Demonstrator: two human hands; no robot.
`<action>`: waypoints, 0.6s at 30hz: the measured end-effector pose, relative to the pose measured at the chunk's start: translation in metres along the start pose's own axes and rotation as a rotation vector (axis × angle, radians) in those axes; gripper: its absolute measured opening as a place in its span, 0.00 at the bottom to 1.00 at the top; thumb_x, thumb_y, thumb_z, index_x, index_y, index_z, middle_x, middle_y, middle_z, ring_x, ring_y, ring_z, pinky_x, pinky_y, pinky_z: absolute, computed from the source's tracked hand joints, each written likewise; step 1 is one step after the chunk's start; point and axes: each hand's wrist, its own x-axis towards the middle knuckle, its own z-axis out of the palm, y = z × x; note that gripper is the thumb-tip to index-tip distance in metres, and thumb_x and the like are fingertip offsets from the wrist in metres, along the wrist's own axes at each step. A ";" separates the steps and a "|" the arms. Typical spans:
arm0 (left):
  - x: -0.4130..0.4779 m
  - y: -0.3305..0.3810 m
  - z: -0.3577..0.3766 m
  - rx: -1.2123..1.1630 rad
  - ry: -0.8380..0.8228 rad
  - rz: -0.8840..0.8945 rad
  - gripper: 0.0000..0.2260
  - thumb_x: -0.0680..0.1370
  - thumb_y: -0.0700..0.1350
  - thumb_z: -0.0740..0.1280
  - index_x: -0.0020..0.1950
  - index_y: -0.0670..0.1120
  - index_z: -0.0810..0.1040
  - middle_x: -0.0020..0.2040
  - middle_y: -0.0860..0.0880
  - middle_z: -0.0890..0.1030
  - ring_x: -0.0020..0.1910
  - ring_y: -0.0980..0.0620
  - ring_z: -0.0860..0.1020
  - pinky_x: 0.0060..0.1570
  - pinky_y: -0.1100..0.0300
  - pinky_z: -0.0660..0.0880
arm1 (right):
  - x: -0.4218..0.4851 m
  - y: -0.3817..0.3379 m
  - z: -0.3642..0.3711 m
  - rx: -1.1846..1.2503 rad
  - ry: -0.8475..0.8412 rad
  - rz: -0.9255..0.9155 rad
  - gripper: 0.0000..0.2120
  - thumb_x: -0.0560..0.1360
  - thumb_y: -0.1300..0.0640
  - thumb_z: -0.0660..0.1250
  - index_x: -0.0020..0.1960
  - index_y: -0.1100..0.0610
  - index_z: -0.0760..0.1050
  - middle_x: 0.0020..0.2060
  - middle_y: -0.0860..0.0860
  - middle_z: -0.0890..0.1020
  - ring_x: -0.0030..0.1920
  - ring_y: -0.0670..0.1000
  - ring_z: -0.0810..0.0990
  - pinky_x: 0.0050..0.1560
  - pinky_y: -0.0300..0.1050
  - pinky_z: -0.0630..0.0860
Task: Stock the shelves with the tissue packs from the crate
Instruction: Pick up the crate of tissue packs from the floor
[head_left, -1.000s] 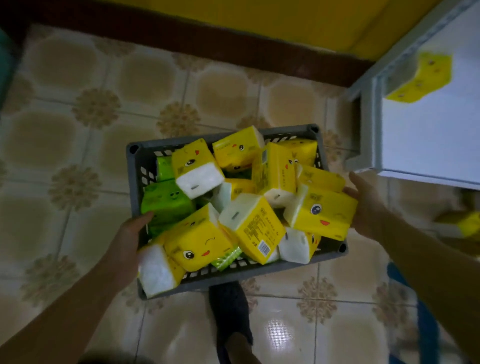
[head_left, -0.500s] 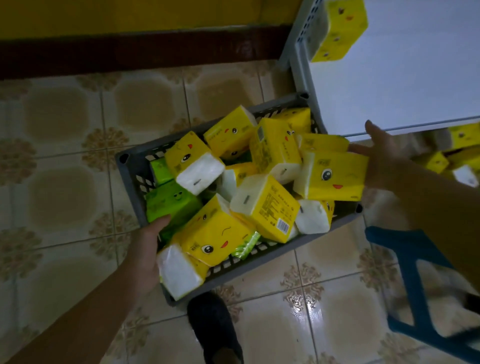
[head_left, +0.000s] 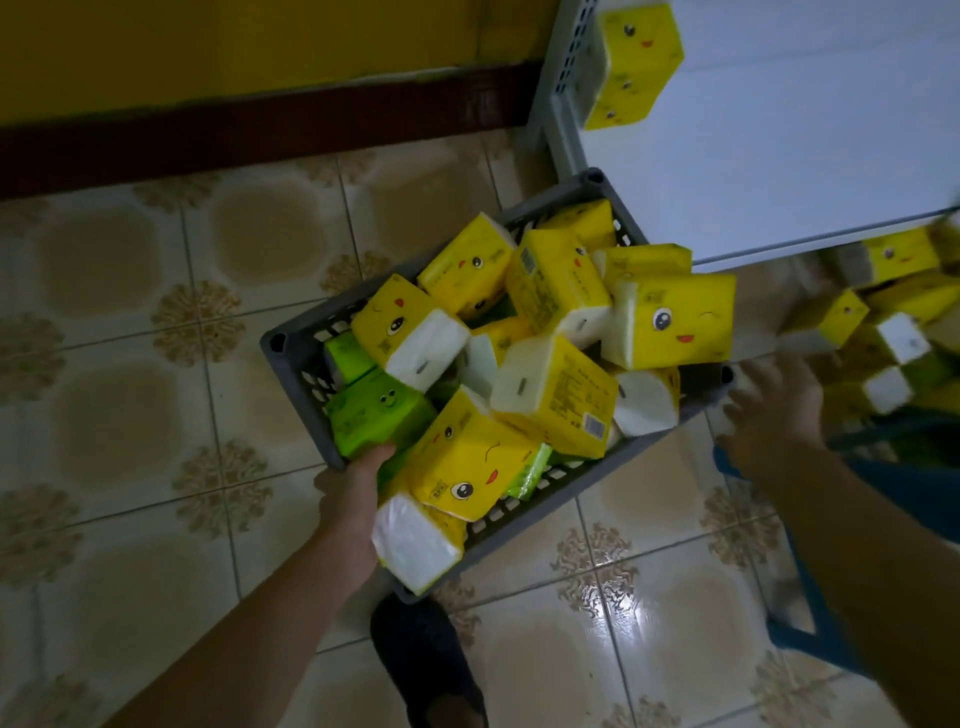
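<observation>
I count one grey crate (head_left: 293, 361). Inside it I make out at least ten yellow packs (head_left: 670, 322) (a few are half buried, so the true tally may run higher) and three green packs (head_left: 379, 415). One single yellow pack (head_left: 631, 62) lies on the one white shelf (head_left: 779, 156) I can see from above. Under it are at least five further packs (head_left: 901, 254), too blurred to count exactly. Two hands show: a left hand (head_left: 358, 488) and a right hand (head_left: 774, 415). There is one dark shoe (head_left: 426, 670).
</observation>
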 end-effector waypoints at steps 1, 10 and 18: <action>-0.019 0.008 0.004 0.026 -0.007 0.002 0.41 0.51 0.64 0.79 0.62 0.55 0.77 0.56 0.45 0.83 0.52 0.39 0.82 0.54 0.38 0.77 | -0.011 0.013 0.000 0.003 0.013 0.040 0.26 0.77 0.35 0.55 0.68 0.48 0.71 0.59 0.49 0.73 0.59 0.51 0.72 0.61 0.52 0.65; -0.131 0.016 0.005 0.377 -0.006 0.488 0.33 0.66 0.64 0.70 0.64 0.46 0.76 0.61 0.42 0.79 0.55 0.43 0.79 0.54 0.43 0.77 | -0.144 0.051 0.025 -0.114 -0.130 -0.001 0.20 0.80 0.45 0.61 0.69 0.51 0.69 0.68 0.53 0.72 0.68 0.57 0.71 0.66 0.57 0.68; -0.350 -0.004 -0.020 0.381 -0.176 0.530 0.20 0.79 0.52 0.66 0.69 0.52 0.68 0.63 0.55 0.69 0.62 0.52 0.70 0.56 0.55 0.67 | -0.318 0.060 0.015 -0.225 -0.367 -0.107 0.25 0.77 0.47 0.67 0.70 0.55 0.69 0.64 0.52 0.75 0.63 0.55 0.75 0.60 0.55 0.72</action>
